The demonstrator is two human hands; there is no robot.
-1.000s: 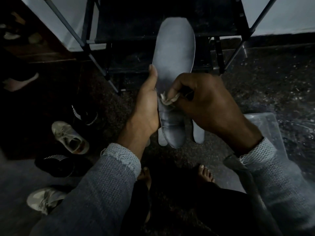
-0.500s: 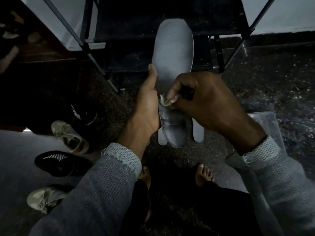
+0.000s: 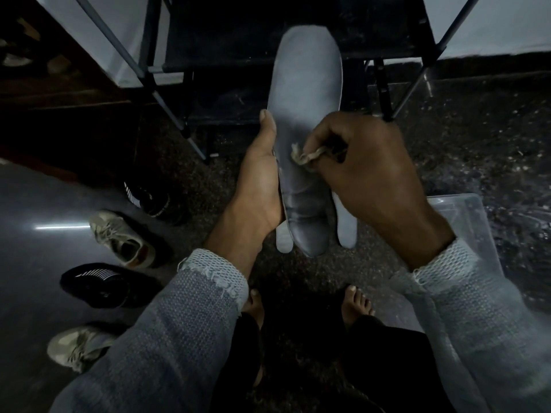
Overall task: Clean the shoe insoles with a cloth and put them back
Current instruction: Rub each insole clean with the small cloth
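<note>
The insole (image 3: 305, 93) is held up in front of the person, above the floor (image 3: 477, 150), its long axis running away from the body: heel end low and near, toe end high and far, in front of the dark rack (image 3: 238, 55); the left hand (image 3: 259, 180) closes its grip along the insole's left edge near the middle, thumb lying up the rim, so it steadies and does not wipe; the right hand (image 3: 369, 174) is pressed together on a small bunched cloth (image 3: 307, 156), which touches the insole's face at about mid-length, just right of the left thumb; the uncleaned stretch, as I judge it, lies up and away from the cloth toward the toe, so the next stroke should run along the long axis; two more pale insole ends (image 3: 347, 231) show behind the heel; the shoes (image 3: 125, 239) wait on the floor to the left, nearer the left hand.
</note>
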